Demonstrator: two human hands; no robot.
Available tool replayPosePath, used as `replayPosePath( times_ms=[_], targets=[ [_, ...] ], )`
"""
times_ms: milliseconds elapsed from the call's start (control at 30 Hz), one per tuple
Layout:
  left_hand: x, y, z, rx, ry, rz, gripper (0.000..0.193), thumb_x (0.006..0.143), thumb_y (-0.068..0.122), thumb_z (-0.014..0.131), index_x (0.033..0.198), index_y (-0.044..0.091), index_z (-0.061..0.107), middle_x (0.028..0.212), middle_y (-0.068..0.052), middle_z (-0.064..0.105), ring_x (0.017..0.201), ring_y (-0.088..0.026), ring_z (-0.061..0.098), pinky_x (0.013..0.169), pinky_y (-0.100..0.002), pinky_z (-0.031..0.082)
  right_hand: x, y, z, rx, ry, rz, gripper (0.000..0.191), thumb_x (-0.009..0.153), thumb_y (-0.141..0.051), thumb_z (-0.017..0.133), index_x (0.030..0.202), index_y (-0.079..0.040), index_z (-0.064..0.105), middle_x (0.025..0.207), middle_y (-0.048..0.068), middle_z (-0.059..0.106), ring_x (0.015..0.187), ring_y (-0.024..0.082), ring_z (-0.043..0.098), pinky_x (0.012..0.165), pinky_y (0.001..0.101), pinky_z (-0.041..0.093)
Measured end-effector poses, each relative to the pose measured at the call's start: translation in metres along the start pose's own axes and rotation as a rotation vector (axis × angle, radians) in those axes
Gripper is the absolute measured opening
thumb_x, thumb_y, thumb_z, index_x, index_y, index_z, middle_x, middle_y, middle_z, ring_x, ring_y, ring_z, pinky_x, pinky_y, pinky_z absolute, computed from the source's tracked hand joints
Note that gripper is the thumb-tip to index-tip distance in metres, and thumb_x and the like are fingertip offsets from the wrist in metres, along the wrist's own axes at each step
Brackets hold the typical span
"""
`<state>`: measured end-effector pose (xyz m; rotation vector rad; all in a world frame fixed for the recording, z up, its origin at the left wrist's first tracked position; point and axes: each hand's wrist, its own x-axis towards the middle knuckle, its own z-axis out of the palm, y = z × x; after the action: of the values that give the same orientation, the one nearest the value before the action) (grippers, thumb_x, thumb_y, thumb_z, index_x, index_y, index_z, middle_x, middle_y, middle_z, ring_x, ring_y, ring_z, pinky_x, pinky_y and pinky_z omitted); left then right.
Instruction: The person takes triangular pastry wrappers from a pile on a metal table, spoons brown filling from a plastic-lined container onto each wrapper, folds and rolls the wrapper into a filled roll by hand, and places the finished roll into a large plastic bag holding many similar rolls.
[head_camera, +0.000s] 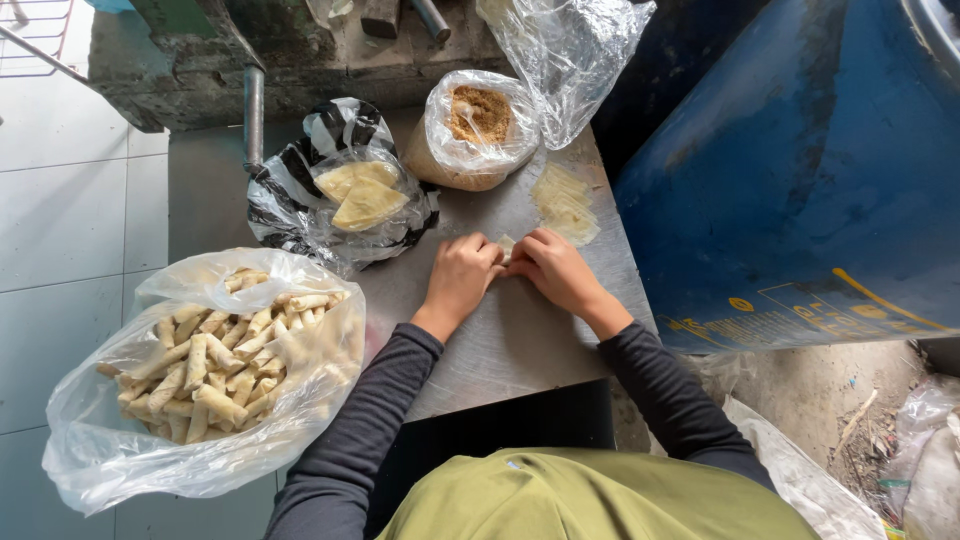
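**Two hands closed on one small wrapper**

Two hands meet at the middle of the metal table (500, 350); my left hand (462, 275) and my right hand (556, 268) are curled in toward each other, fingertips pinching a small pale wrapper piece (507, 243) between them; it sits on the tabletop just ahead of my knuckles, and only a sliver of it shows, cream-coloured and thin, so I cannot tell how far it is folded.

Just beyond my right hand lies a stack of flat pale wrapper sheets (566, 203), squarish and slightly fanned, near the table's right edge; behind them stands a clear bag of brown crumbly filling (478, 115), its mouth rolled open; an empty clear plastic bag (568, 55) hangs over it from above.

To the left of the filling, a black bag lined with clear plastic (300, 200) holds a few yellowish folded sheets (362, 195); nearer to me on the left, off the table's edge, a large clear bag (110, 450) is heaped with finished rolls (215, 365), short, pale and tube-shaped.

A big blue drum (800, 170) crowds the table's right side, close beside my right forearm; a grey pipe (254, 115) stands at the table's far left corner; white floor tiles (60, 230) lie to the left.
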<state>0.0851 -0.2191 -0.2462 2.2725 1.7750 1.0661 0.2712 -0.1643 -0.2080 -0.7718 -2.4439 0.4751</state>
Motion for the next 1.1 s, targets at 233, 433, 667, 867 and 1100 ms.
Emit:
replayPosePath(
  times_ms=[233, 433, 667, 867, 1100],
  targets=[
    [0.004, 0.010, 0.004, 0.071, 0.056, -0.196, 0.011, 0.087, 0.027, 0.077, 0.089, 0.016, 0.078, 0.095, -0.004, 0.067, 0.095, -0.025, 0.065, 0.086, -0.046, 0.044, 0.000, -0.006, 0.016, -0.135, 0.218, 0.121, 0.010, 0.086, -0.013, 0.078, 0.084, -0.007, 0.070, 0.089, 0.009, 0.064, 0.091, 0.031, 0.063, 0.082, 0.0439, 0.049],
    [0.018, 0.006, -0.005, -0.092, 0.020, -0.435, 0.020, 0.073, 0.038, 0.085, 0.081, 0.020, 0.081, 0.093, -0.001, 0.067, 0.099, -0.027, 0.061, 0.086, -0.049, 0.039, 0.023, 0.002, 0.002, 0.064, -0.018, 0.393, 0.029, 0.076, -0.030, 0.087, 0.081, -0.007, 0.071, 0.094, 0.011, 0.060, 0.091, 0.030, 0.061, 0.081, 0.0393, 0.049],
    [0.000, 0.010, 0.001, 0.104, 0.124, -0.062, 0.012, 0.083, 0.032, 0.079, 0.088, 0.021, 0.078, 0.097, 0.002, 0.062, 0.099, -0.022, 0.057, 0.089, -0.044, 0.039, 0.003, -0.006, -0.001, -0.121, 0.128, 0.031, 0.014, 0.081, -0.020, 0.079, 0.089, -0.010, 0.073, 0.108, 0.010, 0.059, 0.106, 0.033, 0.054, 0.091, 0.0448, 0.040],
    [0.016, 0.016, -0.004, -0.004, 0.089, -0.464, 0.019, 0.074, 0.038, 0.085, 0.077, 0.020, 0.082, 0.098, 0.000, 0.066, 0.102, -0.026, 0.056, 0.087, -0.053, 0.032, 0.017, -0.012, 0.009, -0.119, 0.192, 0.320, 0.014, 0.084, -0.021, 0.082, 0.086, -0.011, 0.073, 0.104, 0.007, 0.058, 0.106, 0.031, 0.054, 0.093, 0.0444, 0.039],
    [0.012, 0.015, -0.004, 0.015, 0.107, -0.366, 0.014, 0.076, 0.036, 0.082, 0.083, 0.025, 0.081, 0.099, 0.004, 0.064, 0.104, -0.022, 0.055, 0.089, -0.048, 0.034, 0.012, -0.007, 0.000, -0.138, 0.153, 0.170, 0.017, 0.079, -0.024, 0.083, 0.089, -0.015, 0.074, 0.110, 0.007, 0.058, 0.110, 0.032, 0.052, 0.093, 0.0457, 0.039]
  ],
)
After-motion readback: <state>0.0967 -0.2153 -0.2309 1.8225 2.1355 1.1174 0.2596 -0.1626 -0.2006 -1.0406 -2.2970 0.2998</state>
